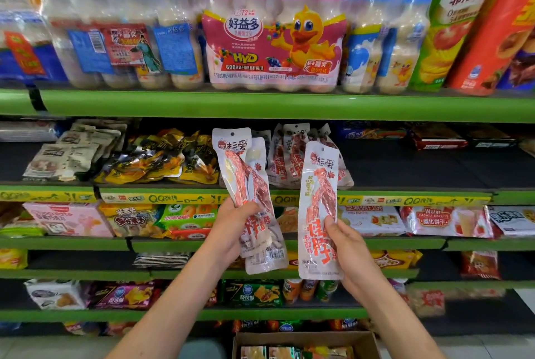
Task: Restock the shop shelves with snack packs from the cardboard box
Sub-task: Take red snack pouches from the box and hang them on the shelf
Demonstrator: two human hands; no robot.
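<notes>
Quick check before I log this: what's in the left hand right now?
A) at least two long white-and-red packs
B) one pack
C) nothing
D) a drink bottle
A: the left hand grips overlapping long white-and-red snack packs, at least two, held up before the shelf; the right hand holds a single matching pack.

Left hand (231, 222) grips overlapping long white-and-red plastic snack packs (249, 199); right hand (347, 245) pinches one similar pack (318, 211) before green shelves (260, 104).
</notes>
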